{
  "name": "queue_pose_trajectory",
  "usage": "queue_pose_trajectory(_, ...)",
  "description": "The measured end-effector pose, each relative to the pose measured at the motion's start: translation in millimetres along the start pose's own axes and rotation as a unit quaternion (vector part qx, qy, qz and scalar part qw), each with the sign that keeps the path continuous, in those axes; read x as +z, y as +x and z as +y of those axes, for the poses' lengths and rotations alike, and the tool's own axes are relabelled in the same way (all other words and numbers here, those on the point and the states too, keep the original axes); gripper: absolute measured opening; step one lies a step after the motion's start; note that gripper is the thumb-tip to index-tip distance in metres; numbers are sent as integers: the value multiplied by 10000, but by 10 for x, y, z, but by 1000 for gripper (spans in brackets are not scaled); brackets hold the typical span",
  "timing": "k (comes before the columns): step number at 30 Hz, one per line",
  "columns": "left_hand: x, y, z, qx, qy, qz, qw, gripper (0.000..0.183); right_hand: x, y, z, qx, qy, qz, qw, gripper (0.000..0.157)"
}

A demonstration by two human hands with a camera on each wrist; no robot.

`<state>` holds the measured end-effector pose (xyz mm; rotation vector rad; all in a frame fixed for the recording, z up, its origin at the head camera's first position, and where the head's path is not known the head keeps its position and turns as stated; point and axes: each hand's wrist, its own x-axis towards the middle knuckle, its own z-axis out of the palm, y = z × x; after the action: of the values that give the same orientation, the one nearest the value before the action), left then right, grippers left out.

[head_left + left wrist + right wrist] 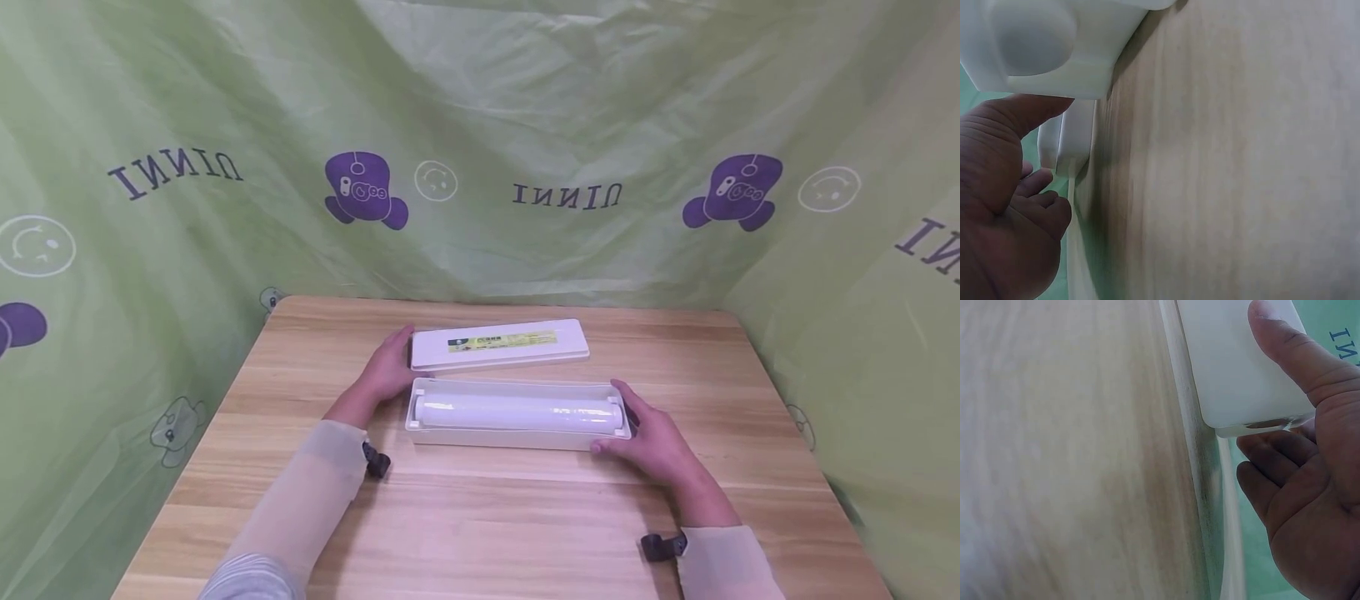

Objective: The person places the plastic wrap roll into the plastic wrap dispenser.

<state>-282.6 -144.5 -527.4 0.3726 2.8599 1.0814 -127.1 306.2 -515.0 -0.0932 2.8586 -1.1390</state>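
A long white plastic-wrap box (pixel 510 436) stands uncovered on the table, with a shiny white roll of plastic wrap (pixel 517 412) lying lengthwise inside. Behind it lies its white lid (pixel 566 337), flat, with a yellow-green label on top. My left hand (pixel 388 367) spans the lid's left end, fingers by the far corner and thumb at the near one. In the left wrist view the thumb passes behind the box's end, so its tip is hidden. My right hand (pixel 660 442) grips the box's right end, thumb on the front wall (pixel 1235 369) and fingers round the back.
A wood-grain table (pixel 480 533) carries everything. Green printed cloth (pixel 480 258) hangs close behind the table and along both sides. Each sleeve bears a small black wrist device, one of them at the left cuff (pixel 377 462).
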Motion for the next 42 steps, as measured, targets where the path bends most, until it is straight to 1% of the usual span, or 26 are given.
queue_pose_trajectory(4,3,27,12,109,11,-83,9999,114,-3,-1,-3,-15,-54,20,10000,122)
queue_pose_trajectory(13,36,95,38,113,-26,-196,9997,116,-7,-1,-13,14,17,-13,10000,122)
queue_pose_trajectory(19,49,137,54,-18,-1,-347,9994,117,1,6,9,-14,13,3,10000,120)
queue_pose_trajectory(24,64,170,57,-82,110,-470,9988,116,1,1,18,-105,-8,46,9999,119)
queue_pose_trajectory(28,68,184,71,-39,148,-480,9987,116,1,-3,16,-124,10,56,9999,120)
queue_pose_trajectory(33,58,192,98,44,231,-520,9984,116,13,0,11,-44,51,19,10000,121)
queue_pose_trajectory(42,41,220,128,129,332,-548,9979,111,14,5,22,38,41,-5,10000,122)
